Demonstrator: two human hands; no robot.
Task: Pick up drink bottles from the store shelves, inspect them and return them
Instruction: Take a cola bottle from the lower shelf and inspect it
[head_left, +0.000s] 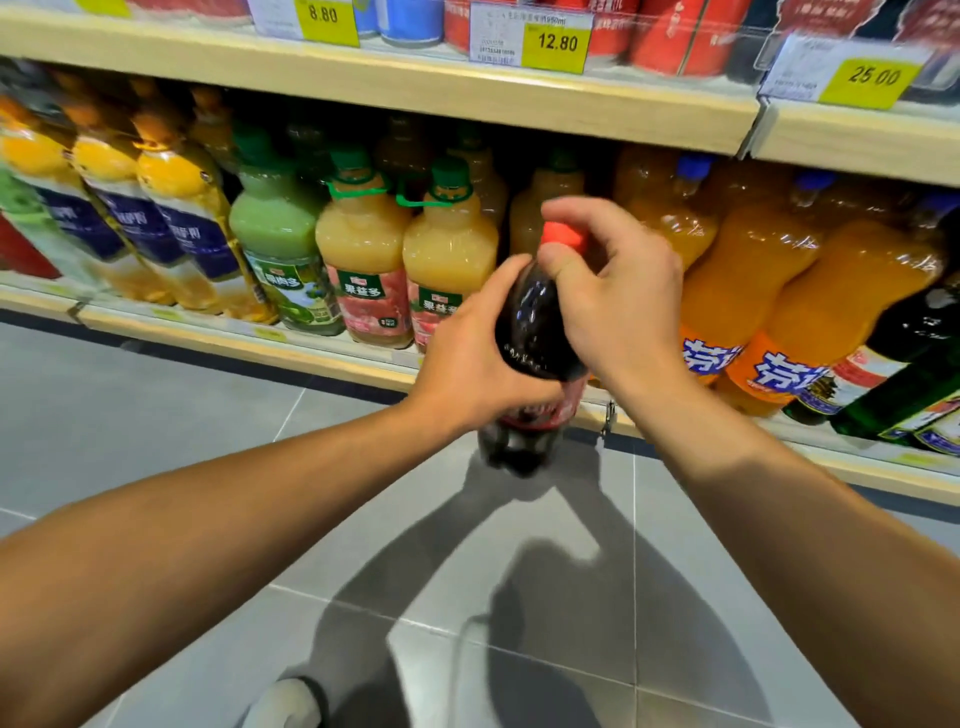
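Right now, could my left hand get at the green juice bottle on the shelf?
Probably not yet: the left hand grips the cola bottle with the right hand. Nothing stands before the green juice bottle itself.

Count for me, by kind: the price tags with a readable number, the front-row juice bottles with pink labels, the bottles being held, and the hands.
price tags: 3
pink-label juice bottles: 2
cola bottle, held by both hands: 1
hands: 2
Total: 8
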